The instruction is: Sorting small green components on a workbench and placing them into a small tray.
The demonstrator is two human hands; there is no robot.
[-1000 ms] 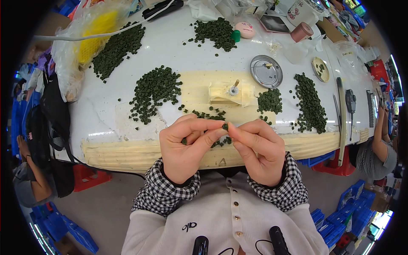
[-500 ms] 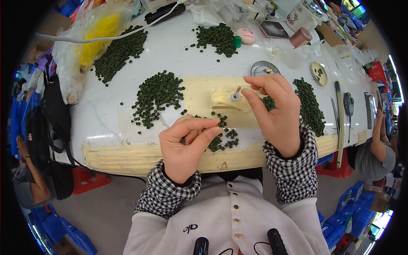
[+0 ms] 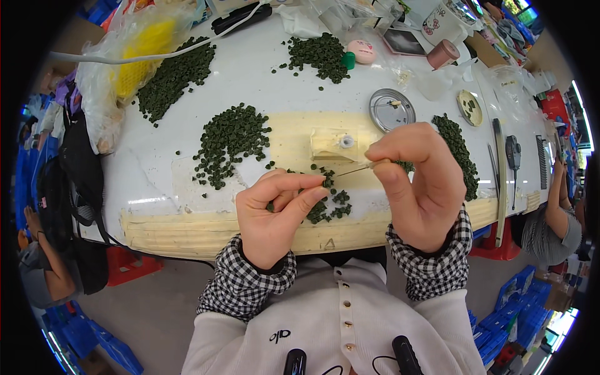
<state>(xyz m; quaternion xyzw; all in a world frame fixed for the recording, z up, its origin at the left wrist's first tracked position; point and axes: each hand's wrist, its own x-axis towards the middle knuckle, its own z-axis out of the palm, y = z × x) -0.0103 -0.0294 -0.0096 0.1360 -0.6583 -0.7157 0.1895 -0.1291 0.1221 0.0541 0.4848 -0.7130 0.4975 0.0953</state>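
My left hand (image 3: pixel 267 215) is closed in a pinch on a small dark green piece (image 3: pixel 326 182) at the thumb and fingertip. Between the thumb and index finger of my right hand (image 3: pixel 425 178) is a thin needle tool (image 3: pixel 354 171), its handle mostly hidden by the fingers. Its tip points left, close to the pinched piece; whether they touch I cannot tell. Beyond the needle lies a cream, tape-covered block (image 3: pixel 325 147) with a small white tube (image 3: pixel 346 142) in it. Loose green pieces (image 3: pixel 340 199) lie beside my left fingertips.
Piles of green pieces (image 3: pixel 232 140) lie to the left, at the back and right (image 3: pixel 455 150). A round metal lid (image 3: pixel 392 117) and a small dish (image 3: pixel 469 107) sit at right, near tweezers (image 3: pixel 493 164) and a dark-handled tool (image 3: pixel 514 162). A white cable (image 3: pixel 137 60) crosses the back left.
My right hand has taken the needle tool out of the white tube and brought it down toward my left fingertips. My left hand has hardly moved.
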